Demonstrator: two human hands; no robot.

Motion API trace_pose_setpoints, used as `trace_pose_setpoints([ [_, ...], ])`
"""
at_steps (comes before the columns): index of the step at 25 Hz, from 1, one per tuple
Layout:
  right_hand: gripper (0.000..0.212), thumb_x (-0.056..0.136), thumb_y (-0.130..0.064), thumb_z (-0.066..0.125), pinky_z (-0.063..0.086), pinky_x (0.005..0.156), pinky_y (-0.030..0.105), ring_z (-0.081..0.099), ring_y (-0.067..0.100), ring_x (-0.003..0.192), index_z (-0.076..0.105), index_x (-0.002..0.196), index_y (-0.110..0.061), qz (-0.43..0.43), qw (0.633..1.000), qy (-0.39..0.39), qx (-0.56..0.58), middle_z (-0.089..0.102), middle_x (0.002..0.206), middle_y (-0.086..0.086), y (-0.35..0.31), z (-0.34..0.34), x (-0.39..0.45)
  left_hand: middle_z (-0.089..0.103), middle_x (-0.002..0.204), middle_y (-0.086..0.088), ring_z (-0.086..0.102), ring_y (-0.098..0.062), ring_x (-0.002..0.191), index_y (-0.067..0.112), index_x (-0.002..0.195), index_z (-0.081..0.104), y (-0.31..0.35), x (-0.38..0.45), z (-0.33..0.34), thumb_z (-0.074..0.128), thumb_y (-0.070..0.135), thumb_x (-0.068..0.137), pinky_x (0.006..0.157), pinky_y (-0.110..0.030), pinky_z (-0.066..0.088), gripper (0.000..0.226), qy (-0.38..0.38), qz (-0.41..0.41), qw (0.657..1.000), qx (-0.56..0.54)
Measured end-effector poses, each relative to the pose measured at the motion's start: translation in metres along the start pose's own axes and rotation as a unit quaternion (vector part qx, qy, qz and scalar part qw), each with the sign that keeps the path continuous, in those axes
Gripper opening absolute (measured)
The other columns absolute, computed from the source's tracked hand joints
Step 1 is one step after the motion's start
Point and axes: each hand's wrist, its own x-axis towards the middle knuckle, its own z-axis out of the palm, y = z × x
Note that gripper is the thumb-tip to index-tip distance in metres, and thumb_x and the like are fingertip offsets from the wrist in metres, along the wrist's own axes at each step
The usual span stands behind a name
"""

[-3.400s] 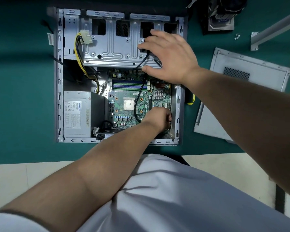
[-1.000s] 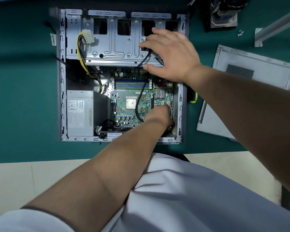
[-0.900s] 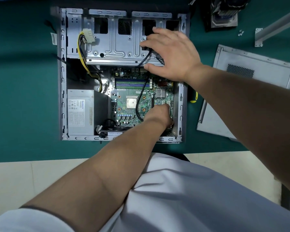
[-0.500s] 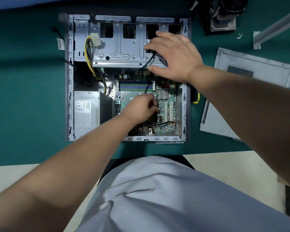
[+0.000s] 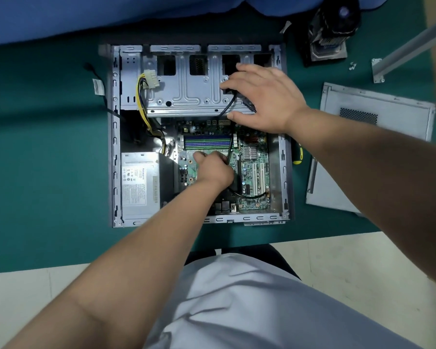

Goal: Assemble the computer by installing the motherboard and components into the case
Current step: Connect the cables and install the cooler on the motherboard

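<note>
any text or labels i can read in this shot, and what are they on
None can be read for certain.
Power supply: its white label carries a blue brand word and rows of fine print, too blurred to quote.
White tag on the cable left of the case: too small to read.
Motherboard: any printing is too small.
Side panel: no text visible.

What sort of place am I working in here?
Probably a PC assembly or repair bench: an open case lies on a green mat, its side panel off beside it, with loose screws and a cooler nearby.
</note>
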Motion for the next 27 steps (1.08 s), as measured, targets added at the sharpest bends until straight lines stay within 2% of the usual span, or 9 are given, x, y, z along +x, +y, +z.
trace_pose_setpoints([
  [5,0.065,0.098,-0.067,0.042,0.024,0.121,0.046,0.023,0.018,0.154,0.038,0.154,-0.034,0.003,1.0,-0.018,-0.004,0.034,0.164,-0.005,-0.009,-0.009,-0.01,0.049,0.12,-0.004,0.059,-0.023,0.094,0.014,0.115,0.065,-0.007,0.002,0.003,0.064,0.0,0.095,0.087,-0.024,0.049,0.025,0.006,0.036,0.998,-0.057],
  [7,0.059,0.1,-0.051,0.054,0.025,0.122,0.048,0.024,0.024,0.153,0.045,0.151,-0.023,0.058,0.998,0.003,0.037,0.03,0.165,0.0,-0.029,-0.013,-0.025,0.062,0.107,-0.003,0.061,-0.022,0.095,0.017,0.109,0.065,-0.007,0.002,-0.001,0.065,-0.003,0.094,0.089,-0.028,0.052,0.025,-0.015,0.028,0.993,-0.114],
  [10,0.033,0.099,-0.024,0.06,0.039,0.112,0.051,0.041,0.032,0.136,0.062,0.127,-0.008,0.145,0.986,0.042,0.073,0.047,0.144,0.011,-0.072,-0.012,-0.064,0.07,0.107,-0.006,0.063,-0.023,0.093,0.018,0.101,0.067,-0.008,0.005,-0.007,0.068,-0.004,0.091,0.094,-0.035,0.056,0.024,-0.037,-0.005,0.983,-0.18],
  [13,0.023,0.097,-0.017,0.056,0.051,0.093,0.042,0.054,0.032,0.111,0.064,0.117,-0.006,0.234,0.966,-0.091,0.054,0.053,0.122,0.013,-0.116,-0.005,-0.094,0.074,0.105,-0.011,0.062,-0.024,0.083,0.018,0.103,0.073,-0.008,0.007,-0.015,0.057,-0.004,0.096,0.074,-0.035,0.056,0.028,-0.088,-0.03,0.971,-0.222],
  [16,0.024,0.099,-0.02,0.057,0.046,0.075,0.036,0.061,0.032,0.098,0.061,0.12,-0.009,0.294,0.925,-0.23,0.07,0.06,0.112,0.013,-0.14,0.012,-0.098,0.076,0.092,-0.005,0.059,-0.019,0.072,0.012,0.118,0.073,-0.003,0.012,-0.022,0.046,-0.01,0.095,0.055,-0.025,0.05,0.042,-0.146,-0.021,0.96,-0.238],
  [20,0.03,0.101,-0.016,0.055,0.055,0.082,0.038,0.066,0.035,0.1,0.054,0.131,-0.009,0.381,0.878,-0.208,0.203,0.065,0.115,0.016,-0.142,0.033,-0.092,0.076,0.096,-0.007,0.063,-0.019,0.069,0.02,0.124,0.072,0.004,0.018,-0.024,0.05,-0.008,0.095,0.053,-0.023,0.049,0.046,-0.175,0.031,0.975,-0.135],
  [23,0.037,0.099,-0.012,0.054,0.058,0.088,0.047,0.066,0.037,0.1,0.051,0.136,-0.011,0.423,0.853,-0.157,0.26,0.065,0.114,0.017,-0.136,0.036,-0.088,0.074,0.113,-0.008,0.068,-0.023,0.091,0.021,0.122,0.074,0.006,0.025,-0.025,0.051,-0.004,0.092,0.07,-0.027,0.054,0.045,-0.096,0.157,0.982,0.045],
  [25,0.035,0.097,-0.009,0.055,0.059,0.088,0.046,0.067,0.036,0.097,0.058,0.132,-0.012,0.424,0.854,-0.167,0.253,0.067,0.113,0.017,-0.131,0.037,-0.088,0.066,0.133,-0.006,0.062,-0.027,0.118,0.019,0.131,0.069,0.007,0.029,-0.027,0.048,-0.004,0.089,0.098,-0.034,0.052,0.053,-0.027,0.272,0.951,0.146],
  [27,0.038,0.097,-0.008,0.055,0.06,0.088,0.043,0.067,0.034,0.098,0.062,0.134,-0.015,0.432,0.848,-0.177,0.253,0.066,0.119,0.016,-0.128,0.038,-0.087,0.05,0.152,-0.003,0.049,-0.03,0.134,0.023,0.147,0.054,0.01,0.035,-0.03,0.047,-0.006,0.086,0.11,-0.041,0.044,0.068,-0.011,0.351,0.905,0.24],
])
